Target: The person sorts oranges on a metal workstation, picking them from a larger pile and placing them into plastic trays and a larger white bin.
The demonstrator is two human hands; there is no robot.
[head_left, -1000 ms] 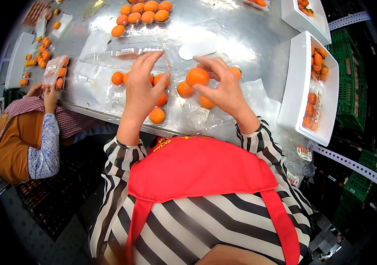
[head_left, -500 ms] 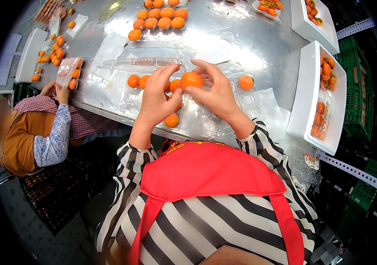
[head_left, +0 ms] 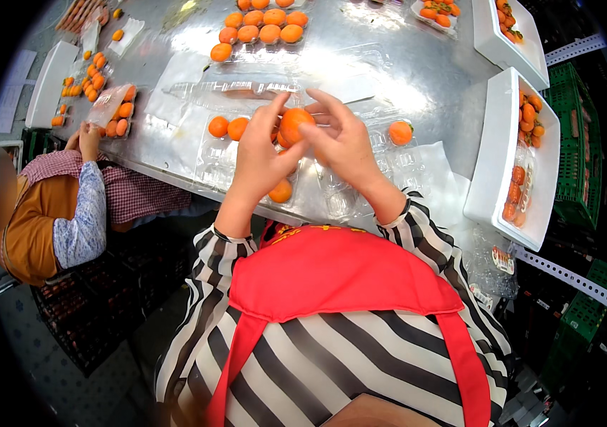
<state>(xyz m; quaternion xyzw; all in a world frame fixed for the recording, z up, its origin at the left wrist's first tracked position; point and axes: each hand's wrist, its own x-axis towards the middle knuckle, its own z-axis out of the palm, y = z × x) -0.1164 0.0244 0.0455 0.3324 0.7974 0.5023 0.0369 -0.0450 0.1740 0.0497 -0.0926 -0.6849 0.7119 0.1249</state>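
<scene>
Both of my hands cup a round, glossy orange mandarin (head_left: 296, 126) above the table. My left hand (head_left: 263, 151) curves round its left side, fingers bent and thumb below it. On the other side my right hand (head_left: 349, 148) presses its thumb against the fruit. Below lies a clear plastic clamshell tray (head_left: 212, 158) with several mandarins in its hollows, some hidden by my left hand. One mandarin (head_left: 218, 127) sits at the tray's left end and another (head_left: 280, 191) near the table edge. A single mandarin (head_left: 400, 132) rests to the right of my right hand.
A filled fruit tray (head_left: 259, 33) stands farther back. White foam boxes (head_left: 475, 188) with orange-red fruit line the right edge, beside green crates (head_left: 575, 142). At left a co-worker's hand (head_left: 88, 141) touches a fruit pack (head_left: 113, 114). Clear lids and white sheets (head_left: 175, 82) lie on the metal table.
The mandarin has shifted slightly left and down, deeper between my hands. My right thumb now lies across its side. The co-worker's hands have drawn back a little from the pack.
</scene>
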